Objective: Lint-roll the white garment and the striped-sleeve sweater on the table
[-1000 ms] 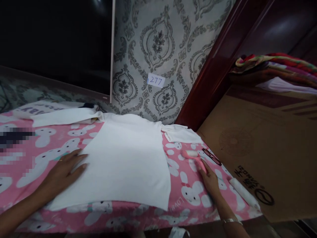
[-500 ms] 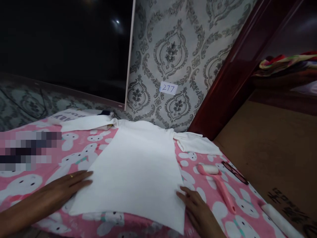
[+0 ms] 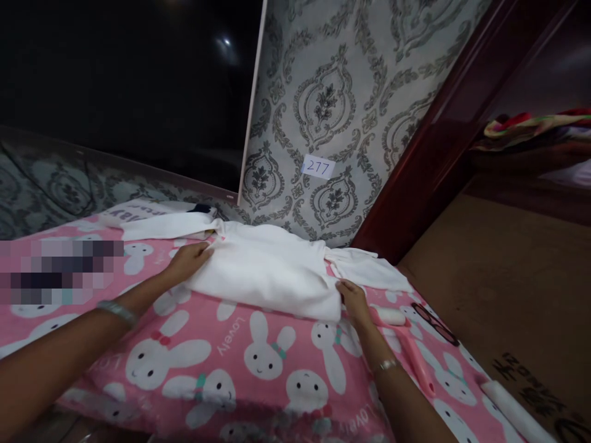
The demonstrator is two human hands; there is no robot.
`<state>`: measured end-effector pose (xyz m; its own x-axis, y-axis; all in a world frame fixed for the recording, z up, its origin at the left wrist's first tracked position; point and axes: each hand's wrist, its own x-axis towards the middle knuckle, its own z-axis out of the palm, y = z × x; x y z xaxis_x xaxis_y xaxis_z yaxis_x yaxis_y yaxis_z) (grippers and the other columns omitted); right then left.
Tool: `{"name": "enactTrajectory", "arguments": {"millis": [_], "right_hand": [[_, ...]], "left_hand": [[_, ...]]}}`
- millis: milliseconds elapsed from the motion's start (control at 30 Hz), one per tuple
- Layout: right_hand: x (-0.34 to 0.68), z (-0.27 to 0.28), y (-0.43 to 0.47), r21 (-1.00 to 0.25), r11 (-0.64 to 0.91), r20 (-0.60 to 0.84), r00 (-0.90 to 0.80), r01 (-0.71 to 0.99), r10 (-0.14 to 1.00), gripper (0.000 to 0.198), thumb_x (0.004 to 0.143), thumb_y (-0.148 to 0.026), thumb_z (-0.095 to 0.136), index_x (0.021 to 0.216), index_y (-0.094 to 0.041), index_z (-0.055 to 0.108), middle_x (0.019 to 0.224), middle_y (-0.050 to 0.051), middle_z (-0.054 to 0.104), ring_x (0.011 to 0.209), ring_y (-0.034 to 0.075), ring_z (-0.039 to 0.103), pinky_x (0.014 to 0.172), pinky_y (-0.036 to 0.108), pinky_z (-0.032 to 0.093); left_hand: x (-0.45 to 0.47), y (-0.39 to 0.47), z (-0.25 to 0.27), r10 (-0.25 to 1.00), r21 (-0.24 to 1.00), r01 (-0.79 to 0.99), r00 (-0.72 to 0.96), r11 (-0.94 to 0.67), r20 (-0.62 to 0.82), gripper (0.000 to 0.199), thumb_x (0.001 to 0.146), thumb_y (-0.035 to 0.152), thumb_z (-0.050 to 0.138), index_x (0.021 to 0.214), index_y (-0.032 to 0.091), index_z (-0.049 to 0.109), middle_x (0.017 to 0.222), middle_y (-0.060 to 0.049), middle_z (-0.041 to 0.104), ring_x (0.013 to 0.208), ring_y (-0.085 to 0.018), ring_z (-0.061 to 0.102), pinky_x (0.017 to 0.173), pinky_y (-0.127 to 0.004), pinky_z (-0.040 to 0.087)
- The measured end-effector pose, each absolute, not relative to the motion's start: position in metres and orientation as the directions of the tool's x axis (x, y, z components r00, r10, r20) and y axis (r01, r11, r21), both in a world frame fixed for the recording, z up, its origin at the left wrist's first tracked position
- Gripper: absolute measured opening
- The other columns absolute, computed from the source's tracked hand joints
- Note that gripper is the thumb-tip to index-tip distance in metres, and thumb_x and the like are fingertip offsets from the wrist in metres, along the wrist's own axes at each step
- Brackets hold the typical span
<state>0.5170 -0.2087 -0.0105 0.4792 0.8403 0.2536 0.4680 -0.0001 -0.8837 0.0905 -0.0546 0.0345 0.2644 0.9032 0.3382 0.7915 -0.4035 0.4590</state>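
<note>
A white long-sleeved shirt (image 3: 268, 267) lies on the pink rabbit-print cloth (image 3: 249, 394), its lower half folded up over its upper half. My left hand (image 3: 191, 261) pinches the left end of the fold. At the right end, my right hand (image 3: 353, 299) is closed on the folded edge. The shirt's sleeves stretch out to both sides near the wall. Just beyond my right wrist is a pink lint roller (image 3: 409, 344) with a white head.
Dark-framed glasses (image 3: 435, 324) and a white roll (image 3: 512, 409) lie along the right edge by a cardboard box (image 3: 471, 264). Folded printed clothing (image 3: 138, 211) sits at the back left. A television (image 3: 129, 92) hangs above. A paper marked 277 (image 3: 318, 167) is on the wall.
Both hands have moved away from me toward the wall, carrying the shirt's bottom edge up and over. The cloth under the lower half now shows.
</note>
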Motion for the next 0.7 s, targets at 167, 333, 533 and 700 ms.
{"name": "enactTrajectory", "arguments": {"millis": [167,333,533,700], "right_hand": [[0.514,-0.026,-0.193,-0.838,-0.039,0.276,0.484,0.544,0.83,0.059,0.074,-0.049,0.059,0.12,-0.014,0.068,0.104,0.013,0.073,0.09,0.026,0.067,0.083,0.044,0.054],[0.503,-0.054,-0.235,-0.446,0.18,0.445,0.043,0.877,0.894,0.057,0.078,-0.025,0.059,0.135,-0.024,0.06,0.139,0.011,0.058,0.129,0.029,0.049,0.107,0.048,0.043],[0.487,-0.036,-0.21,-0.343,0.052,0.401,0.096,0.938,0.911,0.052,0.073,-0.002,0.043,0.11,-0.023,0.073,0.112,0.008,0.071,0.11,0.025,0.062,0.09,0.036,0.053],[0.49,0.014,-0.216,-0.397,0.06,0.505,0.163,0.916,0.847,0.04,0.078,-0.011,0.04,0.1,-0.019,0.072,0.098,0.008,0.072,0.097,0.023,0.065,0.089,0.035,0.051]], "left_hand": [[0.108,-0.037,0.028,0.891,0.396,0.819,0.28,-0.416,0.357,0.049,0.078,0.037,0.048,0.12,0.014,0.061,0.118,-0.014,0.068,0.107,-0.028,0.063,0.091,-0.038,0.048],[0.073,-0.073,-0.02,0.613,0.139,0.608,0.71,-0.782,0.347,0.049,0.084,0.041,0.05,0.128,0.024,0.062,0.138,-0.011,0.06,0.128,-0.029,0.054,0.107,-0.043,0.04],[0.093,-0.067,-0.001,0.724,0.199,0.703,0.615,-0.683,0.312,0.038,0.078,0.014,0.041,0.098,0.021,0.073,0.109,-0.011,0.073,0.106,-0.025,0.065,0.092,-0.037,0.049],[0.103,-0.069,0.051,0.779,0.198,0.77,0.526,-0.606,0.341,0.03,0.077,0.018,0.04,0.087,0.021,0.068,0.091,-0.009,0.072,0.091,-0.026,0.067,0.08,-0.034,0.049]]}}
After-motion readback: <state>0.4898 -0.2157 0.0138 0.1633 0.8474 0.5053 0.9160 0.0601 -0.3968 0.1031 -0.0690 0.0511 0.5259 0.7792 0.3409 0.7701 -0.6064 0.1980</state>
